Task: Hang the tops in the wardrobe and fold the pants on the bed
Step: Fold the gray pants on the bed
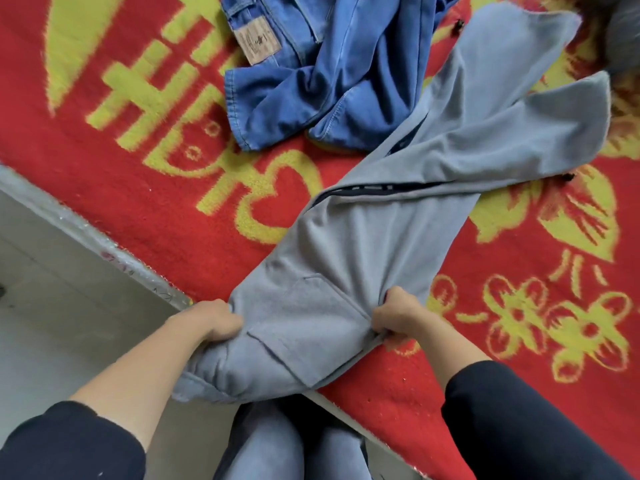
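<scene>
Yellow character (145, 81), probably 囍, on red blanket (398, 403); jeans patch (258, 39) illegible.

A bed (86, 233) runs from the near right to the far left under a red blanket (145, 216) with yellow patterns. Two garments lie on it: grey sweatpants (381, 244) stretch from the near edge to the far right, and crumpled blue jeans (329, 74) lie at the far middle, touching the grey legs.

The sweatpants (381, 237) lie on the blanket (138, 150), waist end overhanging its near edge, legs running to the far right. The jeans (329, 81) lie crumpled farther back, touching the legs' left side. The left hand (214, 320) grips the waist end's left side and the right hand (398, 315) its right side, with the floor (52, 289) at near left.
</scene>
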The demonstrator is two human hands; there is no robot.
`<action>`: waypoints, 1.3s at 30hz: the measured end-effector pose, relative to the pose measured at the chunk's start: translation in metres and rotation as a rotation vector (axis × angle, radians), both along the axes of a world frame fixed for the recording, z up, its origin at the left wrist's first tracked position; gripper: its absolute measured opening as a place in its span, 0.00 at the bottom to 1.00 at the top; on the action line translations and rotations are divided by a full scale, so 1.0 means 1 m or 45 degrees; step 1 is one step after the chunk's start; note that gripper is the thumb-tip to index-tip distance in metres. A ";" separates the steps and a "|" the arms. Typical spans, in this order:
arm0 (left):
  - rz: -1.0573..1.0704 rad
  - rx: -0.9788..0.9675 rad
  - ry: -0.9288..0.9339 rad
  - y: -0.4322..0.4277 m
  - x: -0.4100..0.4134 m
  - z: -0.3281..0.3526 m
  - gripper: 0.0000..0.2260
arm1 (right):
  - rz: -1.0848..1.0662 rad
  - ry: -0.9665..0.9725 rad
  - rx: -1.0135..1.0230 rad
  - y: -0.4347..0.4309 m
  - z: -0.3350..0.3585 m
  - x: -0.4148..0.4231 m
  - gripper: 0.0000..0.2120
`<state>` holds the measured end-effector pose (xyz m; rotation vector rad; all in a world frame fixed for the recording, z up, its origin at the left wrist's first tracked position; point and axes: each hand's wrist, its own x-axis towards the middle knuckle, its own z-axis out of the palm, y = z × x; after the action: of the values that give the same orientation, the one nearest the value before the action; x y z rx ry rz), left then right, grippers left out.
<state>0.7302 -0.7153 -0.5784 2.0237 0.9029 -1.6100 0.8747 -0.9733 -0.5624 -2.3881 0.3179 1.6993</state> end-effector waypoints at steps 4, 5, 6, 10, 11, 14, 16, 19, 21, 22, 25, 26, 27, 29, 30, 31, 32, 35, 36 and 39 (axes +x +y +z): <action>-0.025 0.114 -0.237 -0.006 0.044 0.011 0.21 | -0.125 -0.138 0.094 -0.012 -0.004 0.038 0.04; 0.017 0.156 -0.397 -0.014 0.062 0.013 0.20 | -0.203 -0.294 0.124 -0.017 -0.006 0.054 0.06; 0.057 0.191 -0.579 -0.025 0.082 0.015 0.20 | -0.309 -0.439 0.159 -0.021 -0.008 0.070 0.06; 0.006 0.241 -1.331 -0.074 0.162 0.018 0.27 | -0.835 -0.752 0.340 -0.042 -0.017 0.139 0.04; -0.095 0.215 -1.440 -0.083 0.180 0.015 0.29 | -0.956 -0.808 0.364 -0.047 -0.020 0.156 0.04; -0.490 0.118 -1.589 -0.104 0.219 0.002 0.31 | -1.295 -0.949 0.383 -0.064 -0.028 0.201 0.16; -0.670 0.069 -1.581 -0.112 0.236 -0.010 0.31 | -1.548 -0.982 0.388 -0.076 -0.032 0.222 0.19; -0.715 0.055 -1.453 -0.115 0.250 -0.028 0.31 | -1.932 -0.995 0.459 -0.086 -0.030 0.246 0.17; -0.616 0.021 -1.467 -0.113 0.254 -0.035 0.30 | -2.076 -1.085 0.380 -0.089 -0.026 0.264 0.13; -0.549 -0.011 -1.500 -0.113 0.254 -0.036 0.29 | -2.129 -1.145 0.328 -0.089 -0.022 0.276 0.10; -0.430 -0.081 -1.577 -0.110 0.253 -0.033 0.28 | -2.134 -1.416 0.315 -0.083 -0.005 0.315 0.07; -0.395 -0.094 -1.595 -0.109 0.254 -0.033 0.27 | -2.035 -1.533 0.303 -0.078 0.002 0.330 0.06; -0.333 -0.116 -1.605 -0.107 0.256 -0.033 0.24 | -1.880 -1.629 0.287 -0.070 0.011 0.344 0.06; -0.053 -0.204 -1.610 -0.103 0.263 -0.029 0.15 | -1.506 -1.759 0.359 -0.049 0.027 0.372 0.01; 0.134 -0.247 -1.607 -0.100 0.267 -0.027 0.12 | -1.321 -1.789 0.456 -0.036 0.033 0.385 0.07; 0.304 -0.261 -1.605 -0.096 0.272 -0.026 0.12 | -1.127 -1.784 0.532 -0.023 0.038 0.396 0.09; 0.442 -0.252 -1.595 -0.092 0.276 -0.027 0.14 | -0.972 -1.726 0.603 -0.010 0.041 0.403 0.08; 0.697 -0.202 -1.542 -0.083 0.281 -0.033 0.18 | -0.624 -1.379 0.785 0.019 0.030 0.405 0.11; 0.743 -0.179 -1.523 -0.081 0.281 -0.036 0.18 | -0.533 -1.271 0.825 0.022 0.022 0.398 0.13; 0.735 -0.092 -1.476 -0.077 0.271 -0.040 0.15 | -0.070 -1.167 0.521 0.010 -0.013 0.366 0.26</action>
<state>1.0008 -0.7927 -0.6189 1.9101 0.7810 -0.0612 1.2407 -0.9629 -0.5759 -2.4802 -0.1046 0.4425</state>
